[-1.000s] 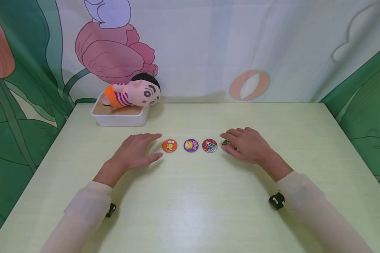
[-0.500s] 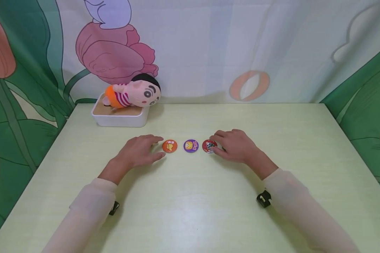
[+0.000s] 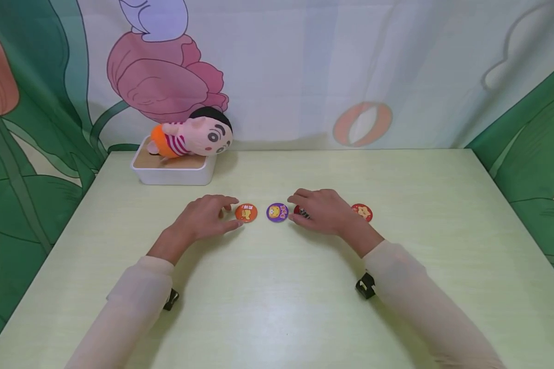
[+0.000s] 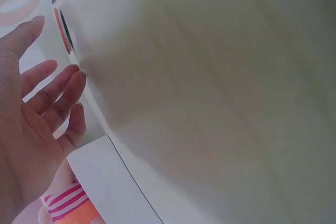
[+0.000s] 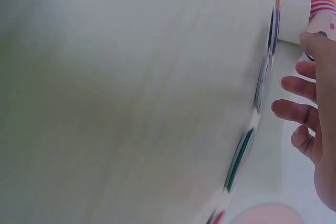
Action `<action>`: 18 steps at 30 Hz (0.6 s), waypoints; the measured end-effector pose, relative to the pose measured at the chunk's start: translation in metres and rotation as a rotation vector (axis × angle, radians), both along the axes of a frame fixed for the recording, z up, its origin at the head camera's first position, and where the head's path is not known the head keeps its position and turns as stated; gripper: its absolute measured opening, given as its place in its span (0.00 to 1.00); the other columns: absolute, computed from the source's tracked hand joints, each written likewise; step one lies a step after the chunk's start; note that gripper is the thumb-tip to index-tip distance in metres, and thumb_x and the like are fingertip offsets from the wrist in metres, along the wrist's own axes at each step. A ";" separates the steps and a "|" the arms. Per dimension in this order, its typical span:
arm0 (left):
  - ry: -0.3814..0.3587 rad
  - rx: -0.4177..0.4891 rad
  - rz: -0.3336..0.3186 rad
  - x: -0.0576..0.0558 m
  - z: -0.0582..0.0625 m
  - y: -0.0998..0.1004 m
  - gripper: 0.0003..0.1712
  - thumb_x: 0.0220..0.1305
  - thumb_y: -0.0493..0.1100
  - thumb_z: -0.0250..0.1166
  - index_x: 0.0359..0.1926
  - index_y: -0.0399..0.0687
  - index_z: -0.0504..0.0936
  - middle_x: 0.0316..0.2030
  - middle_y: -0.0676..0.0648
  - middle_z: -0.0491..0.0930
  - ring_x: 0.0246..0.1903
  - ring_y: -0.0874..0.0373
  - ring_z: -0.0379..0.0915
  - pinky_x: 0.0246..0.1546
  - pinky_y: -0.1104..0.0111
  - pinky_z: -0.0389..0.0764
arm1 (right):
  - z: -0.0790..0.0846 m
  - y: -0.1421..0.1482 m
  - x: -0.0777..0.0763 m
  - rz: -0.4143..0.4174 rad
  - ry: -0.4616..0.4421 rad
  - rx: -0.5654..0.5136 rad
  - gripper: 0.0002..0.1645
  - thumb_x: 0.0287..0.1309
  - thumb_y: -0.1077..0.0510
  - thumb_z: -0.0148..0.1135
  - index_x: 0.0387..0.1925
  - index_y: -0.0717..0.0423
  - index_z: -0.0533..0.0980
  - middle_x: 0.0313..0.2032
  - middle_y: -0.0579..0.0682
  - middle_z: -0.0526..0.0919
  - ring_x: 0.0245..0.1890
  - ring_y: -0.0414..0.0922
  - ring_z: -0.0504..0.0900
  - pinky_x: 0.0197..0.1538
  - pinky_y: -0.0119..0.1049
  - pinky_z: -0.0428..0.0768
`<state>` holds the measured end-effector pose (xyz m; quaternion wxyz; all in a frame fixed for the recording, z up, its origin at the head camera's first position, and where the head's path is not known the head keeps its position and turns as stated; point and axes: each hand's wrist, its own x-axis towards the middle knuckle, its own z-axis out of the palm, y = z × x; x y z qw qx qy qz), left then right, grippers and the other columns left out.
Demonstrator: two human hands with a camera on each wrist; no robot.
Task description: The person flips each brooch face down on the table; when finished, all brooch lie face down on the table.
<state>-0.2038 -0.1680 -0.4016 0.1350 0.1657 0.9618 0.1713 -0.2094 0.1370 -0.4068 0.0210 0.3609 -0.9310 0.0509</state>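
Flat round badges lie in a row across the table. My left hand [image 3: 204, 219] is at the left end, thumb and forefinger apart beside the orange badge [image 3: 246, 213]. Next to that lies a purple badge [image 3: 277, 212] with a yellow animal face. My right hand [image 3: 325, 212] hovers low over the row, partly covering a dark-red badge [image 3: 301, 210], its fingertips near the purple one. A red badge [image 3: 362, 211] shows beyond the right wrist. The right wrist view shows loosely bent fingers [image 5: 294, 111] above the line of badges, and a green-edged badge [image 5: 239, 160] that the hand hides from the head view.
A white box [image 3: 175, 177] with a brown top stands at the back left. On it lies a plush doll [image 3: 191, 137] in a striped top and orange shorts. A printed curtain [image 3: 277, 77] hangs behind the pale table [image 3: 277, 307].
My right hand has moved left along the row, from the green-edged badge to the dark-red one, uncovering the red badge at the right. My left hand has edged slightly right, closer to the orange badge.
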 end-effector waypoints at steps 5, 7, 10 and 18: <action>-0.025 0.025 0.004 -0.002 0.001 0.001 0.36 0.62 0.57 0.69 0.68 0.50 0.76 0.52 0.44 0.84 0.42 0.53 0.77 0.47 0.58 0.81 | 0.000 -0.014 -0.002 0.011 -0.032 -0.014 0.24 0.69 0.43 0.58 0.59 0.52 0.80 0.49 0.48 0.84 0.26 0.38 0.75 0.34 0.35 0.78; -0.031 0.040 0.008 -0.003 0.001 0.001 0.35 0.62 0.57 0.70 0.68 0.50 0.76 0.52 0.45 0.84 0.42 0.53 0.76 0.47 0.59 0.80 | 0.000 -0.019 -0.003 0.013 -0.048 -0.022 0.25 0.70 0.43 0.57 0.59 0.51 0.80 0.51 0.48 0.84 0.29 0.39 0.79 0.36 0.36 0.81; -0.039 0.061 0.017 -0.005 -0.002 0.001 0.35 0.61 0.56 0.70 0.67 0.50 0.77 0.52 0.45 0.84 0.42 0.53 0.76 0.46 0.60 0.80 | -0.001 -0.026 -0.005 -0.004 -0.087 -0.034 0.25 0.70 0.43 0.57 0.61 0.51 0.78 0.56 0.49 0.83 0.37 0.44 0.85 0.43 0.41 0.84; -0.058 0.097 0.025 -0.008 -0.004 0.001 0.36 0.61 0.56 0.72 0.67 0.50 0.77 0.52 0.45 0.84 0.42 0.53 0.76 0.46 0.61 0.79 | -0.007 -0.047 -0.012 -0.037 -0.132 -0.050 0.29 0.68 0.39 0.58 0.62 0.48 0.78 0.57 0.47 0.82 0.43 0.47 0.86 0.47 0.44 0.84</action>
